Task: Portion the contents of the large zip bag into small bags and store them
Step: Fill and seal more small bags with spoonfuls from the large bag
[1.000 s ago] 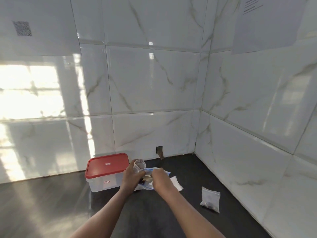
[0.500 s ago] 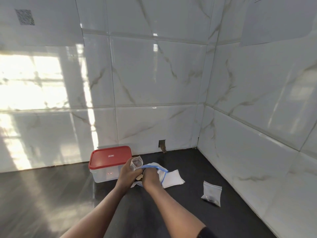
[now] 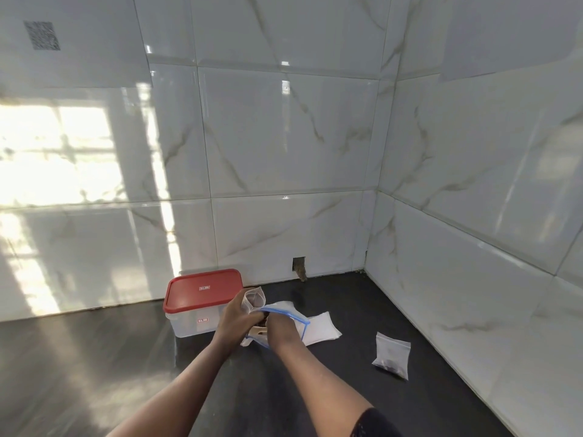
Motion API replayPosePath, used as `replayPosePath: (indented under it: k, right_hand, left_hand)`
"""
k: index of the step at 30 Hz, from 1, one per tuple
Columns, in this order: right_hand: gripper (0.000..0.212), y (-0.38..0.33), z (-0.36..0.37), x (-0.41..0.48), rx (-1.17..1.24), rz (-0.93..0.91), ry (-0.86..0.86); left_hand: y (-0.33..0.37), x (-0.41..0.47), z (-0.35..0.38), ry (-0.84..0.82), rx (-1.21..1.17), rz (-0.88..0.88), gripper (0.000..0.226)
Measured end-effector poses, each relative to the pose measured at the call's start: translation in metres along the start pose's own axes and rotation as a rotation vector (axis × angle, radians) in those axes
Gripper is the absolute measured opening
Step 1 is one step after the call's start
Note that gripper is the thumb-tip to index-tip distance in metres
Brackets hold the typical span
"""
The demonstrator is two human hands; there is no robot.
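Observation:
My left hand grips a small clear bag upright, its mouth open. My right hand reaches into the large zip bag with the blue zip strip, which lies on the dark counter; its fingers are hidden inside the bag. A stack of flat small bags lies just right of the large bag. One filled small bag with dark contents lies further right on the counter.
A clear plastic box with a red lid stands shut to the left of my hands, against the tiled back wall. Another tiled wall closes the right side. The dark counter stretches left and toward me.
My right hand has pushed deeper into the large zip bag. The left hand keeps the small bag in the same place. The view has tilted a little.

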State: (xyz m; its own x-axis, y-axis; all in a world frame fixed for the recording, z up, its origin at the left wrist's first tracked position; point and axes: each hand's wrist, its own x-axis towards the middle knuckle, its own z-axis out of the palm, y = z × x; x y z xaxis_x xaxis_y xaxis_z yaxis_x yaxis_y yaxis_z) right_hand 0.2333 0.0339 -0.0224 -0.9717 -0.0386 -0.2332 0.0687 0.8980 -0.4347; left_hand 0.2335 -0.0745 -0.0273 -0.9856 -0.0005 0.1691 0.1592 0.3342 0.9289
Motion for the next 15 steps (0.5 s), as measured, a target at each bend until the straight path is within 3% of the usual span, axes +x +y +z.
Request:
replayPosePath:
  k: [15]
  right_hand:
    - [0.037,0.01,0.008,0.01,0.144,-0.026,0.136]
  left_hand:
    - [0.002,0.013,0.005,0.023,-0.017,0.02,0.047]
